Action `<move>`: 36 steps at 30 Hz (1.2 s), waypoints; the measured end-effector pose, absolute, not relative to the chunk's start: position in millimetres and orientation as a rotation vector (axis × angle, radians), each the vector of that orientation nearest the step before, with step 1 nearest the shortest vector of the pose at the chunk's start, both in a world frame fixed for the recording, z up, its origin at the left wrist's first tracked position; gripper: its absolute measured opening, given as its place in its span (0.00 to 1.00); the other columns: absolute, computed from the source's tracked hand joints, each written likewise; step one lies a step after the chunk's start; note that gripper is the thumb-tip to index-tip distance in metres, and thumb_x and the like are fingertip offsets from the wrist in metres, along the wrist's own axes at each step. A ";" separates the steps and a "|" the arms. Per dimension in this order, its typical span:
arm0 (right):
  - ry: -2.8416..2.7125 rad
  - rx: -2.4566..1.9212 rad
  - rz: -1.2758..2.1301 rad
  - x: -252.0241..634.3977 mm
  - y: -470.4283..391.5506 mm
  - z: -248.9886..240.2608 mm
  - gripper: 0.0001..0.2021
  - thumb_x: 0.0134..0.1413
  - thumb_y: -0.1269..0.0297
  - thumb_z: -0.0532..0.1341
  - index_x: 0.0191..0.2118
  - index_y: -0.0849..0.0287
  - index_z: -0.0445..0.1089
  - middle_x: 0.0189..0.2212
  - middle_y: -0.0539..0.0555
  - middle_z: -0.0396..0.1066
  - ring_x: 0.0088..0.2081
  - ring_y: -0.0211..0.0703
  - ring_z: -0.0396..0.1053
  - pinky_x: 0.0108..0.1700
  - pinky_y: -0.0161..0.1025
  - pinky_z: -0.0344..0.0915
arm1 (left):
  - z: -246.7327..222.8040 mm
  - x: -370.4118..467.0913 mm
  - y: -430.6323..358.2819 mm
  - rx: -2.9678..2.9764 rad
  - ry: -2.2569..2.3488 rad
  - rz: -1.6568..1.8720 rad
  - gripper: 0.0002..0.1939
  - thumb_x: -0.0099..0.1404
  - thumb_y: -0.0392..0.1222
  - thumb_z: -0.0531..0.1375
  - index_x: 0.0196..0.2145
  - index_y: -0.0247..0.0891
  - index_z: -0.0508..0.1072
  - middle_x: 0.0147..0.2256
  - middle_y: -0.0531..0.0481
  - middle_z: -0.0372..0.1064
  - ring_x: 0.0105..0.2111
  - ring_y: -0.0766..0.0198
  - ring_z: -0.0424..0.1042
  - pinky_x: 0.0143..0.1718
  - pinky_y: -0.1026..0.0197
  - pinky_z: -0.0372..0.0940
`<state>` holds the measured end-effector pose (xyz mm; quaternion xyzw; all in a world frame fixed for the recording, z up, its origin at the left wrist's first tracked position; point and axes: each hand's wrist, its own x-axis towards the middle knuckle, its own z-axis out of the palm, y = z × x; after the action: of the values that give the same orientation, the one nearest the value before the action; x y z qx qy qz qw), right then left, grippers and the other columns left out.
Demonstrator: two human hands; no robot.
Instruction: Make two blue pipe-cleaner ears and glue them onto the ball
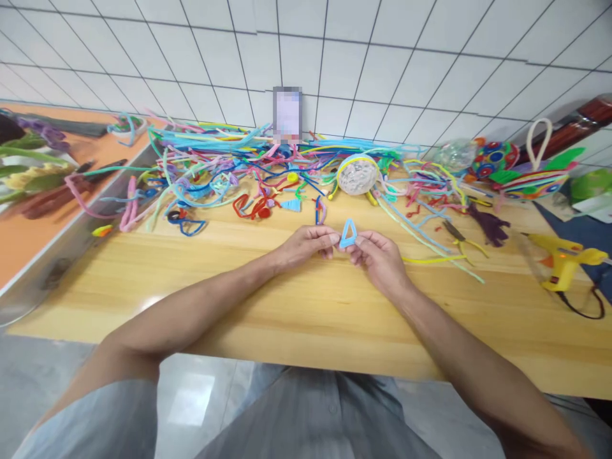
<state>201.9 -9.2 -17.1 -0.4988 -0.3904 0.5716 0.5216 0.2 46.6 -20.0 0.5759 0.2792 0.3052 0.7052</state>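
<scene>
A light blue pipe cleaner (348, 242), bent into a small narrow triangle, is held up between my hands above the wooden table (287, 306). My left hand (306, 244) pinches its lower left corner between thumb and fingers. On the other side, my right hand (382, 256) grips the lower right corner with thumb and forefinger. The triangle's tip points away from me. Just beyond my left hand lie a dark blue and a purple pipe cleaner piece (322, 211). A yellow pipe cleaner (433, 259) stretches to the right from beside my right hand.
Tangled pipe cleaners (205, 169) line the tiled wall, around a propped phone (287, 115) and a whitish ball (357, 175). To the right are pliers (461, 240) and a yellow glue gun (564, 260) with a cord. An orange surface (29, 245) adjoins at left.
</scene>
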 end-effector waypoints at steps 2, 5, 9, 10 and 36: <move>-0.895 -1.186 1.398 201.3 -9.2 -13.3 0.16 0.44 0.52 0.75 0.31 0.57 0.74 0.25 0.49 0.78 0.21 0.34 0.70 0.24 0.33 0.63 | -21.6 0.4 47.5 1.240 0.605 0.669 0.30 0.56 0.63 0.74 0.41 0.32 0.81 0.35 0.47 0.79 0.29 0.69 0.72 0.36 0.63 0.66; -0.880 -1.183 1.418 199.0 -9.4 -10.6 0.16 0.42 0.53 0.75 0.29 0.57 0.73 0.24 0.49 0.78 0.21 0.34 0.69 0.23 0.32 0.63 | -24.2 1.0 48.9 1.211 0.608 0.655 0.30 0.53 0.61 0.77 0.41 0.32 0.81 0.34 0.48 0.79 0.28 0.68 0.72 0.36 0.62 0.66; -0.894 -1.185 1.392 194.5 -10.5 -15.0 0.17 0.40 0.52 0.76 0.29 0.57 0.73 0.23 0.49 0.78 0.20 0.35 0.70 0.23 0.32 0.63 | -25.5 0.0 50.4 1.202 0.601 0.639 0.28 0.53 0.60 0.78 0.36 0.32 0.80 0.28 0.50 0.76 0.28 0.68 0.72 0.36 0.62 0.65; -0.903 -1.187 1.387 193.5 -11.3 -16.4 0.17 0.41 0.51 0.76 0.30 0.57 0.73 0.23 0.49 0.78 0.20 0.35 0.70 0.23 0.33 0.64 | -25.4 -0.4 50.6 1.201 0.600 0.632 0.27 0.52 0.59 0.78 0.35 0.32 0.79 0.28 0.50 0.76 0.27 0.68 0.71 0.35 0.62 0.65; -1.005 -1.216 1.336 197.1 -20.0 -30.6 0.16 0.55 0.48 0.72 0.34 0.54 0.72 0.25 0.50 0.80 0.24 0.40 0.75 0.27 0.37 0.72 | -13.3 -9.3 51.6 1.211 0.560 0.366 0.21 0.62 0.56 0.73 0.40 0.33 0.83 0.37 0.46 0.80 0.33 0.67 0.74 0.39 0.64 0.69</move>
<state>197.1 -20.0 -30.6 -0.5055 -0.4176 0.5554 0.5115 -9.3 51.6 -13.3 0.5584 0.2582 0.1687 0.7701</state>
